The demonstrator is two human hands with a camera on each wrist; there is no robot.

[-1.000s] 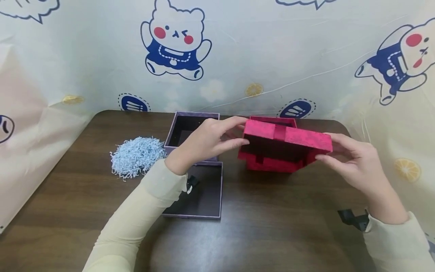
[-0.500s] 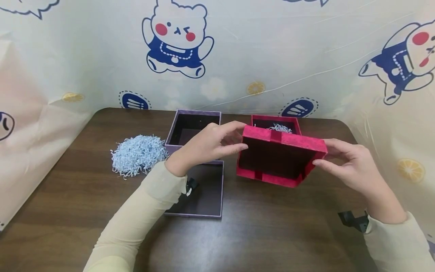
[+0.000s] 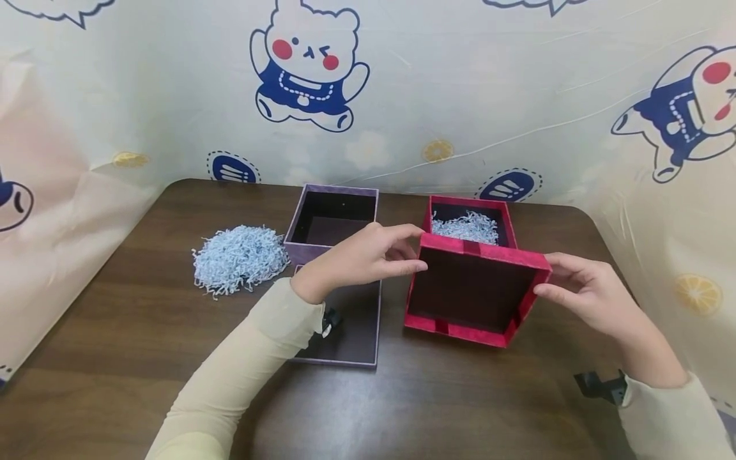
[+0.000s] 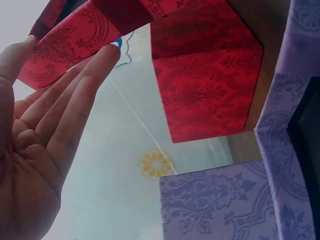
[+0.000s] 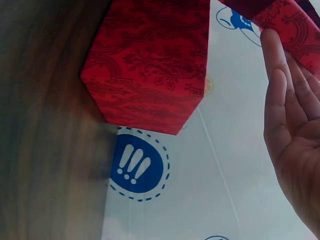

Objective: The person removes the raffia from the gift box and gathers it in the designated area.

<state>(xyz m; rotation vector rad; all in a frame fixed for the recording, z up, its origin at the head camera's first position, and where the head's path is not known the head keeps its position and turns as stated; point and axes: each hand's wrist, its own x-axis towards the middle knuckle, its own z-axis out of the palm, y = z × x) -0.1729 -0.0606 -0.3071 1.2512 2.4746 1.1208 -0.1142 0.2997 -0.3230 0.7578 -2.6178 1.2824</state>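
A red box lid (image 3: 471,287) with a dark inside is tilted up in front of the red box, its hollow side toward me. My left hand (image 3: 374,255) pinches its left upper corner between thumb and fingers; the left wrist view shows the thumb on one side of the lid's rim (image 4: 75,42) and fingers on the other. At the opposite upper corner, my right hand (image 3: 592,294) holds the lid the same way. Behind it stands the red box (image 3: 506,223), uncovered, with pale blue shredded paper (image 3: 468,228) inside.
Left of the red box is an uncovered purple box (image 3: 339,190) with a dark inside. A purple lid (image 3: 351,326) lies hollow side up in front of it, partly behind my left arm. A heap of blue shredded paper (image 3: 238,260) sits on the brown table (image 3: 115,306) at left.
Both hands have brought the red lid off the red box, toward me and down, tilting its inside further into view. The blue shredded paper in the box has come into sight.
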